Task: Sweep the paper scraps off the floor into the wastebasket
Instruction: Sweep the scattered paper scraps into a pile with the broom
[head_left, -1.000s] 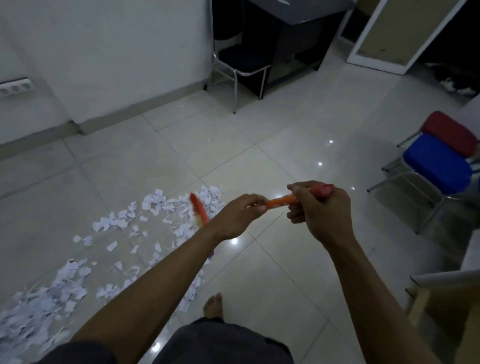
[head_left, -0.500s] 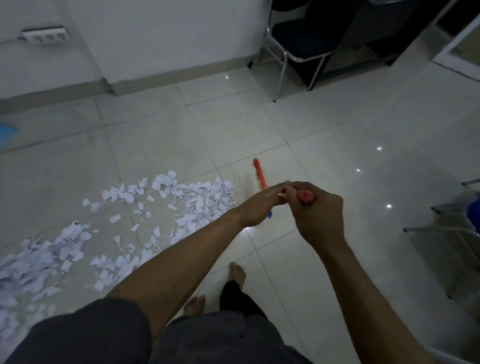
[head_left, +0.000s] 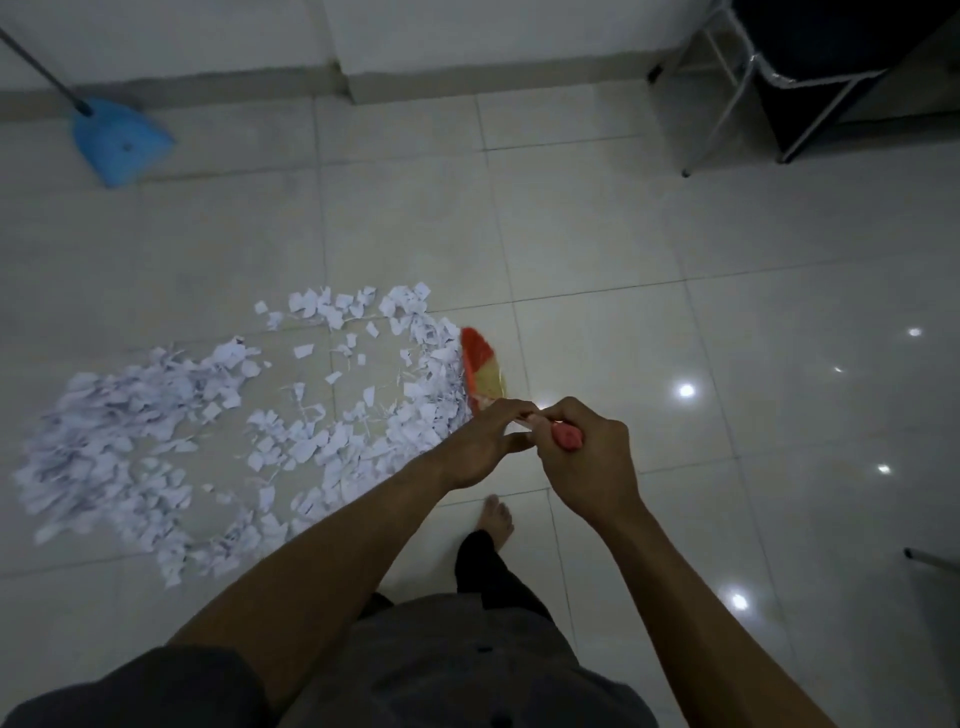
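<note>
Grip: both hands are clenching the broom as its bristles are coming back against the scraps.

The left hand is holding the orange broom handle lower down, and the right hand is wrapping round its capped end. Half a second ago the broom head was swinging out clear of the paper scraps. Now it is touching the pile's right edge, so a fresh stroke across the pile seems to be starting. The scraps are still lying spread over the floor, thickest at the pile's left end. A blue dustpan is now showing beyond the pile, near the wall. No wastebasket is showing, so the task looks to be at an early stage.
</note>
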